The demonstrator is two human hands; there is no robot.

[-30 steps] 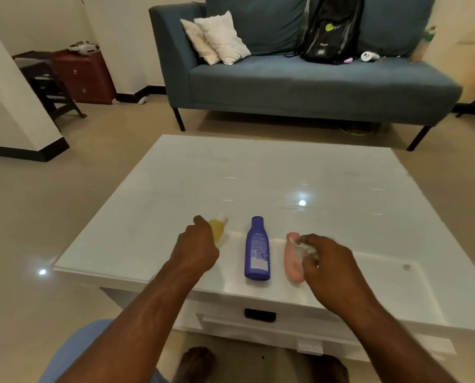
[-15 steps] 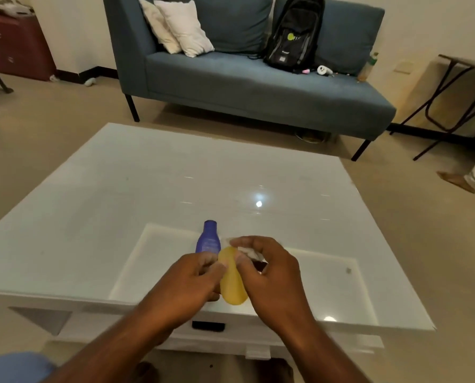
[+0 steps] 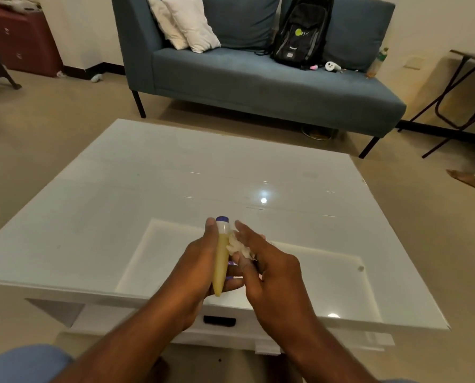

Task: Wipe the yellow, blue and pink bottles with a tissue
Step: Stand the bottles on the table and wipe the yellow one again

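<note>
The left hand [image 3: 196, 265] is wrapped round the yellow bottle [image 3: 221, 264], thumb along its side and fingers curled beneath, holding it clear of the desk [image 3: 120, 194] above the middle of the near edge, cap pointing away. The right hand [image 3: 269, 268] has its index finger stretched out and the other fingers bent over a crumpled tissue [image 3: 237, 246], pressing it against the bottle's right flank just below the cap. To wipe well, the right hand should probably run the tissue the whole length while the left hand turns the bottle, since its grip covers part of the surface. A sliver of the blue bottle [image 3: 222, 218] shows behind the cap; the pink one is hidden.
</note>
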